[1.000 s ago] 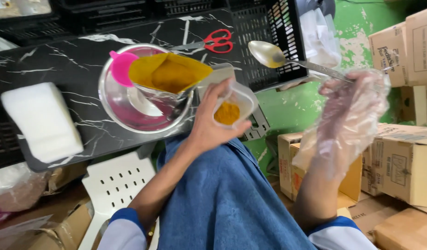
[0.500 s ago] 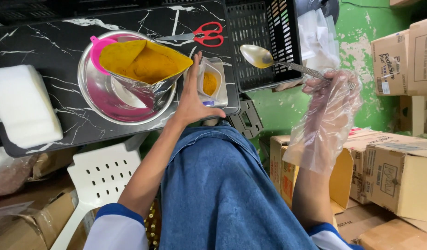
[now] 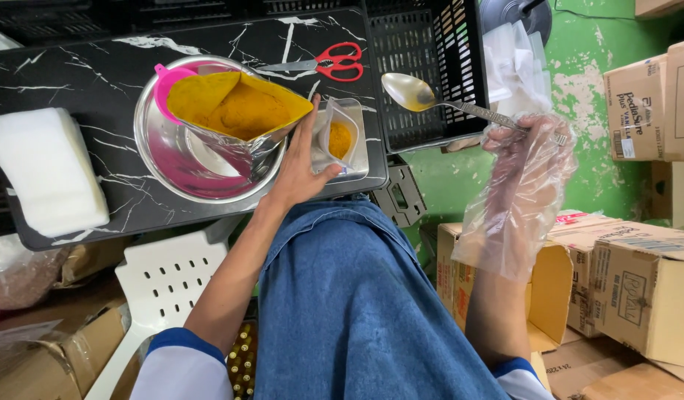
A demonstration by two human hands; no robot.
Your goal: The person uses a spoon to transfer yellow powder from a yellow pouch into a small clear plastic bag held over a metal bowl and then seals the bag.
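1. A black marble-patterned tabletop (image 3: 82,70) served as the work surface, with a black plastic crate (image 3: 423,67) just beside its right edge.
2. A steel bowl (image 3: 171,159) sat at the middle of the tabletop, holding a large open bag of yellow powder (image 3: 238,111) and a pink scoop (image 3: 164,78).
3. A white foam block (image 3: 42,170) lay on the tabletop's left part.
4. The right hand (image 3: 523,159), in a loose clear plastic glove, was raised to the right of the tabletop, fingers closed around the handle of a metal spoon (image 3: 420,95) whose bowl hung over the crate.
5. The bare left hand (image 3: 301,167) rested at the tabletop's near edge, thumb and fingers lightly holding a small clear pouch (image 3: 340,137) partly filled with yellow powder.
6. Red-handled scissors (image 3: 327,63) lay at the tabletop's far edge.
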